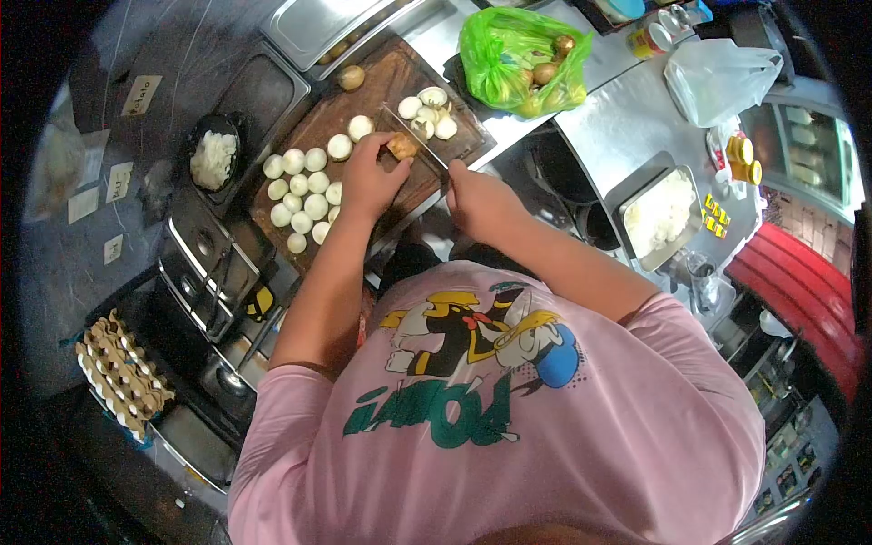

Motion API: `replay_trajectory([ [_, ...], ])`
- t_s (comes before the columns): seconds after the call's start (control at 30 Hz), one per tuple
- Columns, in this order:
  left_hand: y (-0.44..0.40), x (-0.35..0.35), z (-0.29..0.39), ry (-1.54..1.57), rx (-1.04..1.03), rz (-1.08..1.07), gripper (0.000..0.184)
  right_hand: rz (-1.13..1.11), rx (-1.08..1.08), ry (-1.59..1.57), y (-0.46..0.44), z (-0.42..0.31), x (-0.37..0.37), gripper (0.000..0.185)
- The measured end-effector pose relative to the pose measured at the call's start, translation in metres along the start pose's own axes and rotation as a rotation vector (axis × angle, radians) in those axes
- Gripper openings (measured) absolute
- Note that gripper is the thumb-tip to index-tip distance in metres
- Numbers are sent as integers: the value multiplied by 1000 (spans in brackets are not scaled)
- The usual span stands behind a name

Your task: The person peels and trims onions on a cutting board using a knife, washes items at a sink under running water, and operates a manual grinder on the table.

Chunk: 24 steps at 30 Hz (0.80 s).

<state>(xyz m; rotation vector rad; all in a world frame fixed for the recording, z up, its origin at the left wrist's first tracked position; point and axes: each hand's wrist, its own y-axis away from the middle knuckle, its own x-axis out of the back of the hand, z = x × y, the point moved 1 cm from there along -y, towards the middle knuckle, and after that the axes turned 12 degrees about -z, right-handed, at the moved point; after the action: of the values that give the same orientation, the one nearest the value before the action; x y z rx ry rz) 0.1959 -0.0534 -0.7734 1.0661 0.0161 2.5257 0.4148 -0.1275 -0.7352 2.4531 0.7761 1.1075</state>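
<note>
Rows of smooth, round, peeled white onions (298, 203) lie at the left of your dark, worn wooden board (386, 82), and beside them your left hand (372, 174) pinches a papery, brown-skinned onion (402, 145) between thumb and fingertips. Trimming or peeling looks like the step in hand, so the next move calls for a steady hold with those fingertips clear of the edge. Just to the right slants your thin, flat metal knife (427, 148), its contact with the skin hard to judge from here, your right hand (481, 202) curled firmly round its handle end.
</note>
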Motion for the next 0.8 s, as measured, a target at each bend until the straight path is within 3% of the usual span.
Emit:
replay_trajectory([
  [0.63, -1, 2, -9, -46, -4, -51, 51, 0, -48, 29, -43, -15, -6, 22],
  [0.7, -1, 0, -11, -41, -2, -62, 51, 32, 53, 46, -31, -7, -10, 22],
  [0.8, 0, -1, -12, 0, -28, 0, 51, -96, -73, 68, -12, 9, -22, 24],
])
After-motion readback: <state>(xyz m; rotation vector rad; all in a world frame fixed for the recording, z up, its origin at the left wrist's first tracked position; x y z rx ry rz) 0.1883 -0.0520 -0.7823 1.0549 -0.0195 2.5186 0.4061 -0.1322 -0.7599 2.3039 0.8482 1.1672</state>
